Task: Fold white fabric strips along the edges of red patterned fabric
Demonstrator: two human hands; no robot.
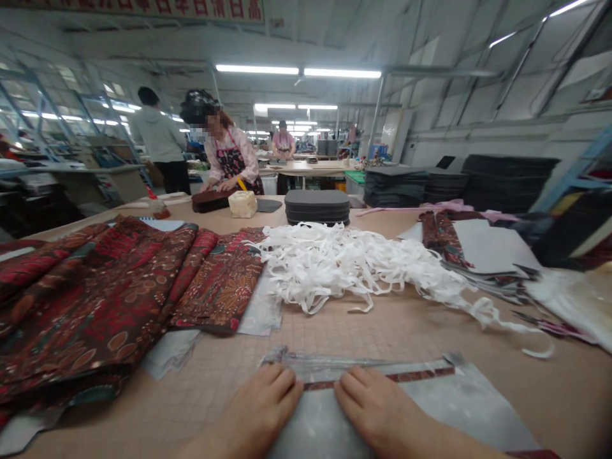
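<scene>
A grey-white sheet with a narrow red-brown patterned strip along its far edge lies at the front of the table. My left hand presses near the strip's left end, fingers bent and held together. To its right, my right hand rests on the same edge with its fingers also together, its fingertips on the strip. The fingertips of both hands point away from me, with a short stretch of strip showing between them. Beyond the hands is a heap of white ribbon.
Patterned red-brown fabric covers the left side. Scissors lie at the right, near stacked sheets. Farther back are a dark pad stack, a cream block and a red-tipped bottle. A person works across the table.
</scene>
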